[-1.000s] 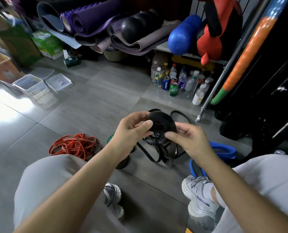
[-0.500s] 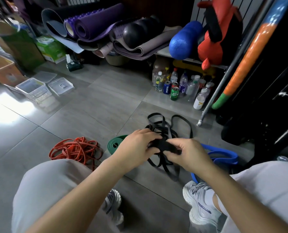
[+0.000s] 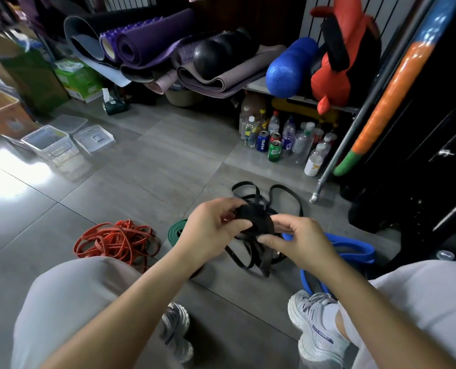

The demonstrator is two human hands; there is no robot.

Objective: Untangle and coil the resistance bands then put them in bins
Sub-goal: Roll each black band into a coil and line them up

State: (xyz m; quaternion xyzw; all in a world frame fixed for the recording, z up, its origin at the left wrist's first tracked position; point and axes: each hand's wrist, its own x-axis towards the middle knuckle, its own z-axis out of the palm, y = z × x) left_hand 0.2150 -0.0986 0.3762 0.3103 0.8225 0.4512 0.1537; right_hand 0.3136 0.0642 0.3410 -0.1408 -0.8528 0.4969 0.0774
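I hold one black band (image 3: 257,221), partly wound into a coil, above the floor. My left hand (image 3: 210,230) curls round its left side, and my right hand (image 3: 300,242) pinches its lower edge. Its loose loops hang to the tiles. Beside them lie one red tangle (image 3: 115,241), one green coil (image 3: 175,231) and one blue band (image 3: 354,249). One clear bin (image 3: 48,143) stands well apart at left, with two lids (image 3: 95,137) beside it.

We see a black band (image 3: 256,221) of matt rubber, red bands (image 3: 115,241) of the same dull rubber, floor tiles (image 3: 155,182) that are glossy and smooth, bins (image 3: 48,145) of clear plastic, a pole (image 3: 325,179) of shiny metal, and mats (image 3: 147,41) of foam, one purple and knobbly.
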